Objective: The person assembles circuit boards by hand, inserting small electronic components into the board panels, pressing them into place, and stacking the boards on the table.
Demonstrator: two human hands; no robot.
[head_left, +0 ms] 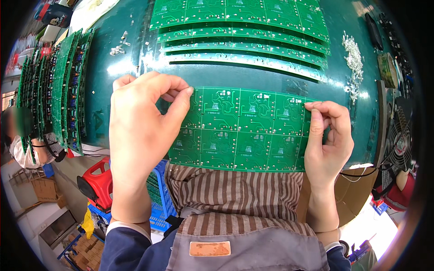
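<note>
A green printed circuit board panel, divided into several repeated sections, lies at the near edge of the bench in front of my body. Over its far left corner, my left hand has thumb and forefinger pinched together; anything between the tips is too small to make out. My right hand is curled over the panel's right end, thumb and forefinger nearly together at the far right part. Whether a small part sits in that pinch is hidden. Beyond the panel, more green panels lie stacked in overlapping rows.
Small clear and silvery loose parts form a pile at right and a smaller heap at left. Boards with components stand upright in a row on the left. A fan is at far right; a red stool stands lower left.
</note>
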